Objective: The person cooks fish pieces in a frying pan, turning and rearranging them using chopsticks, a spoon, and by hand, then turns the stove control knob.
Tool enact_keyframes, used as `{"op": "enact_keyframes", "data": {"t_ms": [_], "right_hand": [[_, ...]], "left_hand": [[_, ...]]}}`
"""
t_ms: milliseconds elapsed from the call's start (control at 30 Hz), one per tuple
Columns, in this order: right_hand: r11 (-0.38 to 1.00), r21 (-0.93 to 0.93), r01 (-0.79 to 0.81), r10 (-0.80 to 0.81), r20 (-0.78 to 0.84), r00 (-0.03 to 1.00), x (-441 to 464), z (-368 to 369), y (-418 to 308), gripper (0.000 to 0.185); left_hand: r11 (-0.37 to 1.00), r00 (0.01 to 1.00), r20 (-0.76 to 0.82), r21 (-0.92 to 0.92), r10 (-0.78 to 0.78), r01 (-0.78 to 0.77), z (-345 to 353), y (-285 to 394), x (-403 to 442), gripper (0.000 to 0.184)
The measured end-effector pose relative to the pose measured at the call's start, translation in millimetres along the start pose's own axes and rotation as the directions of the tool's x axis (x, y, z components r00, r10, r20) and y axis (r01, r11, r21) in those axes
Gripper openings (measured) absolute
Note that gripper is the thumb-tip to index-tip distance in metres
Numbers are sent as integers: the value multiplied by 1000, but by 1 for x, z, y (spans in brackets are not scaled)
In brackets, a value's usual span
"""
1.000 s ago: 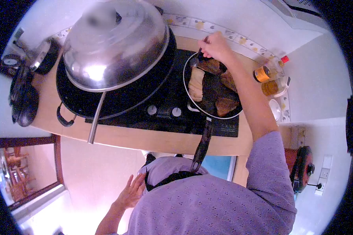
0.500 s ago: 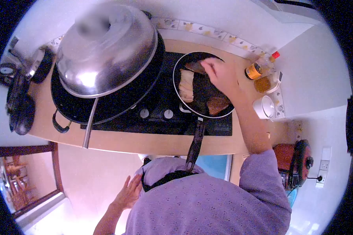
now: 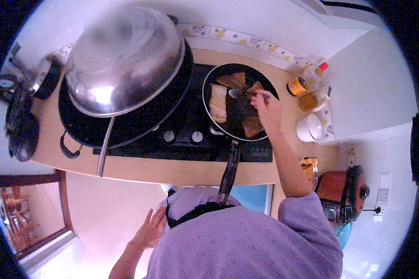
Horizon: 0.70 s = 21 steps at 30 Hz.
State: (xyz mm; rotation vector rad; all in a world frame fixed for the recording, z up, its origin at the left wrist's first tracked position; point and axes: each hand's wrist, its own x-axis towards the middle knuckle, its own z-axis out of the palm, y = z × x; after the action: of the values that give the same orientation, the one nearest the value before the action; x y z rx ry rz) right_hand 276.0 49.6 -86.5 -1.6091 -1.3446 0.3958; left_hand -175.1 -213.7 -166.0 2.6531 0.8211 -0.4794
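Observation:
A black frying pan [image 3: 237,104] with a pale rim sits on the stove, its dark handle [image 3: 229,174] pointing toward my body. In it lie a pale, whitish strip of food [image 3: 218,103] and brown pieces of food [image 3: 233,80], one of them at the lower right [image 3: 253,127]. My right hand [image 3: 268,110] hangs over the pan's right side, fingers pinched together beside another brown piece [image 3: 255,88]. Whatever the fingertips hold is too small or hidden to name. My left hand [image 3: 151,230] is low by my waist, fingers apart, holding nothing.
A large wok [image 3: 139,125] under a shiny metal lid [image 3: 121,69] fills the left of the stove [image 3: 184,139]. Seasoning bottles [image 3: 297,86], a spice jar [image 3: 307,101] and a white lidded pot [image 3: 309,128] stand at right. Beyond them is a red cooker [image 3: 333,186].
My right hand has moved from the pan's upper part to its right side, uncovering the upper brown piece. A container of orange-brown food shows beside my right arm. My left hand stays low.

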Motion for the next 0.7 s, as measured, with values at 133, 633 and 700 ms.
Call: {"op": "enact_keyframes", "data": {"t_ms": [133, 633, 700], "right_hand": [[962, 156, -223, 232, -40, 972, 4, 2, 3, 23], [803, 377, -461, 493, 15, 870, -23, 17, -18, 38], [783, 391, -484, 513, 33, 858, -24, 19, -19, 38]], "left_hand": [[998, 1000, -19, -57, -6, 5, 0, -1, 0, 70], [998, 1000, -19, -65, 9, -10, 14, -9, 2, 70], [997, 1000, -25, -80, 10, -12, 18, -11, 2, 70]]}}
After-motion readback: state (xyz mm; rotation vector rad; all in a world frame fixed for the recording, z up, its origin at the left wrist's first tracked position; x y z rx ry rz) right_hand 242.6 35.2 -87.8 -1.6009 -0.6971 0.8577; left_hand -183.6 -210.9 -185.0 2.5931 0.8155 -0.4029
